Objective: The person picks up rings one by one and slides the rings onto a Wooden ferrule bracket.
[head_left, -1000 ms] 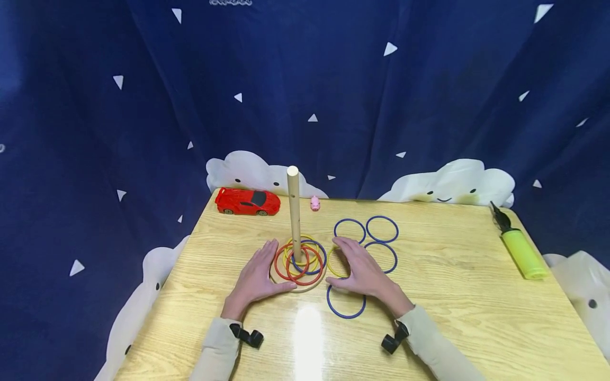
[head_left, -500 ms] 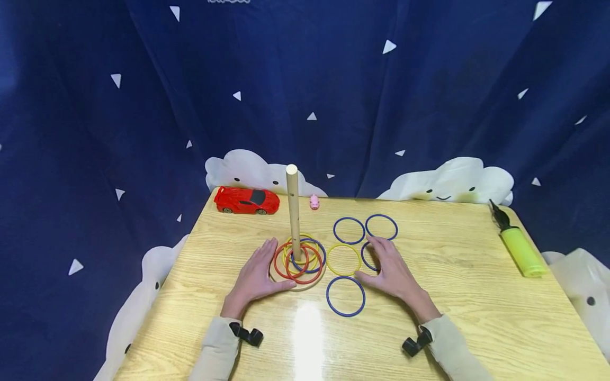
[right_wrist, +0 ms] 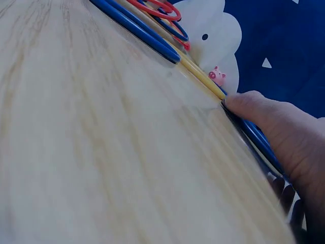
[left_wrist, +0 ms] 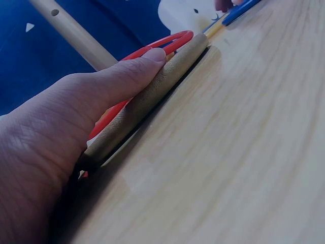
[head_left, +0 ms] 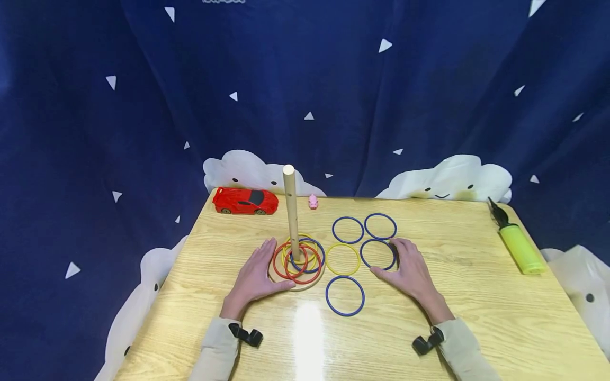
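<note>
A wooden ring-toss stand (head_left: 292, 211) rises from a round base (head_left: 281, 279), with several red, yellow and blue rings looped around its peg. My left hand (head_left: 254, 275) holds the base from the left; its thumb (left_wrist: 147, 58) lies on the rim in the left wrist view, while its fingertips are hidden there. A blue ring (head_left: 362, 259) lies flat on the tabletop. Around the right side of it reaches my right hand (head_left: 411, 271), thumb at the near edge, fingertips at the far right edge. In the right wrist view, the thumb (right_wrist: 249, 104) is right at the ring.
Left of the blue ring lies a yellow ring (head_left: 326, 259), with another blue ring (head_left: 345, 315) nearer me. Two more blue rings lie farther back. A red toy car (head_left: 245, 201), a pink pig figure (head_left: 313, 201) and a yellow-green hand pump (head_left: 520, 248) sit toward the table's edges.
My right hand has moved right, from over the yellow ring to the blue ring beside it. My left hand stays at the base, and the rings lie as before.
</note>
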### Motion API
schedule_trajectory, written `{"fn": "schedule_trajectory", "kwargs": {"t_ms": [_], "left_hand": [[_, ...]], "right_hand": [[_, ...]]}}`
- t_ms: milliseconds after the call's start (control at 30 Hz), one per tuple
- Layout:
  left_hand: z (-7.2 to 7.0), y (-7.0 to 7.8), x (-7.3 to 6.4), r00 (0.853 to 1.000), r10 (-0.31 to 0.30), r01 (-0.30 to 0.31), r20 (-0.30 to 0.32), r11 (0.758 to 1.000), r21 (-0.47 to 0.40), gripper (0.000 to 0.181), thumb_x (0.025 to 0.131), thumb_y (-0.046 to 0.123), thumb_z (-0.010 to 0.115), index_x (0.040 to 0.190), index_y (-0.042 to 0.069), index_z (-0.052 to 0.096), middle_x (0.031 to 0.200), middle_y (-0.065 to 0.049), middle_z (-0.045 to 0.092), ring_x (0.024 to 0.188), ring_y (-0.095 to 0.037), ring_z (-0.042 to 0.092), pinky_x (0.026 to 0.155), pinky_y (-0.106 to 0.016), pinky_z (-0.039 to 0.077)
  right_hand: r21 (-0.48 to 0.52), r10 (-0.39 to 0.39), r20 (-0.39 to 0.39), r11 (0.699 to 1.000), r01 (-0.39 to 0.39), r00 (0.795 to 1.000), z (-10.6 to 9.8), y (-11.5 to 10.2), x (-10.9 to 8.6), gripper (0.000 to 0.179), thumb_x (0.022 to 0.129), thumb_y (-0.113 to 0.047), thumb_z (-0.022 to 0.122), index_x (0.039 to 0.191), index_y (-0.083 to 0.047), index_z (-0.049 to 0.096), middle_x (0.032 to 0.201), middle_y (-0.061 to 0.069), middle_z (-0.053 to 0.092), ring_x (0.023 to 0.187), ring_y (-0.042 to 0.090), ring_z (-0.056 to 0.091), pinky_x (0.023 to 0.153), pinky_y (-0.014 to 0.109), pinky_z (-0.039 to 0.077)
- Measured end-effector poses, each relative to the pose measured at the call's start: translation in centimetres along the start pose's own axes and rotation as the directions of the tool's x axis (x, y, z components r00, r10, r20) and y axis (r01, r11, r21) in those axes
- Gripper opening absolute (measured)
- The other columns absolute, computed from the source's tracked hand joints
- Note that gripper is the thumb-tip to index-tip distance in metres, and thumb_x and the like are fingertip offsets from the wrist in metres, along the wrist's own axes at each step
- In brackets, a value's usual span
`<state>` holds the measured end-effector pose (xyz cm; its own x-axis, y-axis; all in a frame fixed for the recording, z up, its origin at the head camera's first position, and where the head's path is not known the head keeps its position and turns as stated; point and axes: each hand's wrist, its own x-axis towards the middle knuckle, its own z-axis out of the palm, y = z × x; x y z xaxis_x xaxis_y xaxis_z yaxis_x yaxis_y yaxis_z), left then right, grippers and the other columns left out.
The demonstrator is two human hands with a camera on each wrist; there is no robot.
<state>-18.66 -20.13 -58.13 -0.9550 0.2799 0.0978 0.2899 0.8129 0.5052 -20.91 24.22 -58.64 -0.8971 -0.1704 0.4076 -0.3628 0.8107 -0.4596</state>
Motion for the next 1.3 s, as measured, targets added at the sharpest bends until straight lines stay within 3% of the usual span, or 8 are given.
{"fn": "schedule_trajectory", "kwargs": {"t_ms": [167, 567, 833, 1300], "left_hand": [[0.01, 0.07, -0.06, 1.0, -0.009, 0.009, -0.002, 1.0, 0.001, 0.136, 0.069, 0.088, 0.072, 0.168, 0.011, 0.02, 0.174, -0.003, 0.022, 0.161, -0.021, 0.015, 0.131, -0.043, 0.018], [0.16, -0.06, -0.18, 1.0, -0.015, 0.015, 0.0, 1.0, 0.0, 0.136, 0.068, 0.088, 0.072, 0.168, 0.012, 0.02, 0.174, -0.001, 0.022, 0.161, -0.02, 0.016, 0.131, -0.042, 0.017], [-0.23, 0.23, -0.1, 1.0, -0.016, 0.016, 0.018, 1.0, 0.001, 0.135, 0.069, 0.087, 0.072, 0.168, 0.013, 0.018, 0.174, -0.001, 0.021, 0.161, -0.02, 0.014, 0.131, -0.042, 0.016], [-0.05, 0.23, -0.07, 1.0, 0.003, -0.003, -0.007, 1.0, -0.01, 0.135, 0.069, 0.086, 0.073, 0.168, 0.011, 0.02, 0.174, -0.002, 0.022, 0.161, -0.021, 0.015, 0.131, -0.044, 0.018]], "right_hand": [[-0.024, 0.015, 0.024, 1.0, -0.014, 1.0, 0.06, 0.18, 0.03, 0.095, 0.069, -0.065, 0.089, 0.133, 0.0, 0.064, 0.134, 0.021, 0.057, 0.125, 0.043, 0.052, 0.1, 0.063, 0.045], [-0.01, -0.015, 0.01, 1.0, 0.015, 1.0, 0.07, 0.04, -0.04, 0.085, 0.067, -0.059, 0.091, 0.124, 0.0, 0.068, 0.13, 0.018, 0.058, 0.122, 0.042, 0.051, 0.1, 0.062, 0.04], [0.003, -0.009, 0.034, 1.0, 0.009, 0.999, -0.05, 0.12, -0.12, 0.089, 0.068, -0.059, 0.091, 0.13, 0.0, 0.066, 0.134, 0.019, 0.056, 0.125, 0.043, 0.048, 0.103, 0.062, 0.037], [-0.005, -0.036, -0.016, 0.999, 0.036, 0.999, -0.11, 0.39, -0.25, 0.087, 0.059, -0.059, 0.094, 0.12, 0.0, 0.072, 0.124, 0.015, 0.063, 0.116, 0.038, 0.055, 0.096, 0.06, 0.043]]}}
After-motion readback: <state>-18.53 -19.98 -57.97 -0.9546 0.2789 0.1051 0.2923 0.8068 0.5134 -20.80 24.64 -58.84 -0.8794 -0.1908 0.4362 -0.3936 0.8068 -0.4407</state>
